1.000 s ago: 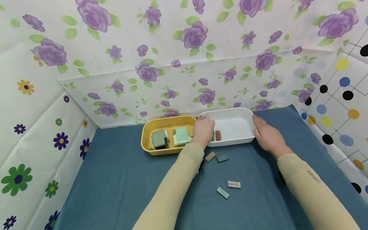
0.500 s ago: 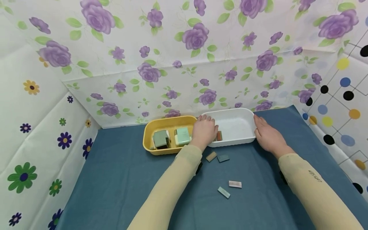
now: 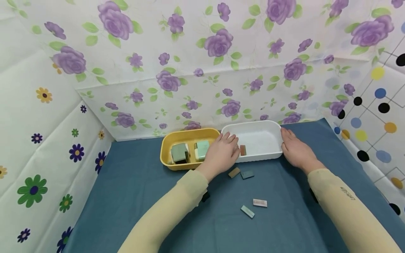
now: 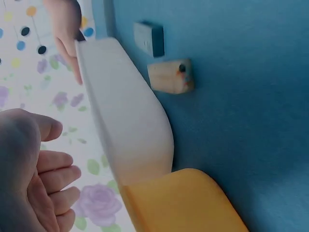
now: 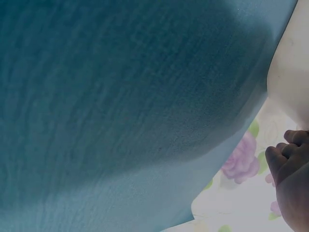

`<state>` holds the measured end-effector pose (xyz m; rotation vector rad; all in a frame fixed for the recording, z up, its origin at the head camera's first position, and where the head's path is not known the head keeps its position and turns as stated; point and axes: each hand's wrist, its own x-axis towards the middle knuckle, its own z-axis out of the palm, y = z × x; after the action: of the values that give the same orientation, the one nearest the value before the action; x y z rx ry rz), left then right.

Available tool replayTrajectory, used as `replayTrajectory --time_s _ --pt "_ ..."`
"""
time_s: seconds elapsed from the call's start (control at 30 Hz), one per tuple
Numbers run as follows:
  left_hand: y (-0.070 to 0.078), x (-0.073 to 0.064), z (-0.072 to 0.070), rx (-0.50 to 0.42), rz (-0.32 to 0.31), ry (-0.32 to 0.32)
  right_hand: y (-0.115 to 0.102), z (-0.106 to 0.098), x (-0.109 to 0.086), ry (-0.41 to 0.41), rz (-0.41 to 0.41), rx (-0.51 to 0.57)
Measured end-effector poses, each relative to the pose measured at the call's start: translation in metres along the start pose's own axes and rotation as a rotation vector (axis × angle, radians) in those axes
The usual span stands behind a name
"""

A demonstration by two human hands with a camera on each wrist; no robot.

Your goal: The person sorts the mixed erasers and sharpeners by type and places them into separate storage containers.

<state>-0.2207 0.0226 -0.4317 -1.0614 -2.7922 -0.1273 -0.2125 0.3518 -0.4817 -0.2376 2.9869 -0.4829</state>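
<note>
My left hand (image 3: pixel 221 153) is held over the left end of a white plastic tray (image 3: pixel 264 140), its fingers loosely extended and nothing seen in them. In the left wrist view that hand (image 4: pixel 43 179) is beside the tray's rim with relaxed fingers. A small reddish-brown block (image 3: pixel 243 150) lies inside the tray, near the thumb; the hand hides the area left of it. My right hand (image 3: pixel 297 149) rests against the tray's right end with fairly straight fingers. In the right wrist view the right hand (image 5: pixel 294 179) is dark and cut off by the frame edge.
Left of the white tray, a yellow tray (image 3: pixel 164 154) holds a grey-green boxy piece (image 3: pixel 179 152) and a mint one (image 3: pixel 202 149). On the blue cloth lie a tan block (image 3: pixel 234 172), a dark teal block (image 3: pixel 247 174), a pale pinkish block (image 3: pixel 260 203) and a mint block (image 3: pixel 248 212).
My left hand's fingers have loosened and spread out from a curled posture inside the tray's left end, and its forearm has swung left. The right hand stays at the tray's right end.
</note>
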Motion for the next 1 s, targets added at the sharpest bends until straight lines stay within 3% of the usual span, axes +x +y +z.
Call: replayTrajectory --time_s 0.23,0.5,0.73,1.0 --pt "-0.002 -0.041 -0.001 -0.173 0.068 0.022 0.001 0.001 -0.001 0.004 -0.008 0.002" --pt "-0.004 -0.080 0.005 -0.261 0.175 0.001 -0.001 0.001 -0.001 0.010 -0.003 0.000" --pt "-0.006 -0.102 0.011 -0.299 0.254 -0.052 -0.001 0.002 -0.001 0.013 0.007 0.006" --pt "-0.007 -0.115 0.013 -0.312 0.349 -0.125 -0.002 0.001 -0.001 0.015 0.001 0.007"
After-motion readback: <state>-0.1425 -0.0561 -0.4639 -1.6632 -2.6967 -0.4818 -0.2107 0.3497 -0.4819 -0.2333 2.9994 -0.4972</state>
